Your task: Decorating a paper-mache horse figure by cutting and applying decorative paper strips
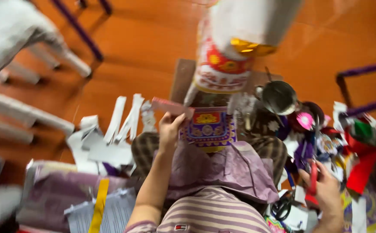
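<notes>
Left hand (169, 129) grip pinching pink paper strip (172, 106), rt hand (326, 190) grip closed round red scissors (313, 181).

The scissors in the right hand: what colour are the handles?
Red handles on the scissors, held in the right hand; the head view shows it.

— Where is there room to pass?

— Upper middle of the frame: bare orange floor (153, 39) between the white chair legs (45, 56) at left and the purple frame (360, 86) at right.

— And lower down?

— Crowded — white paper strips (123, 121) lower left, a metal bowl (278, 97) and heaped coloured paper scraps (360, 159) right, a tall decorated paper piece (227, 56) dead centre.
</notes>
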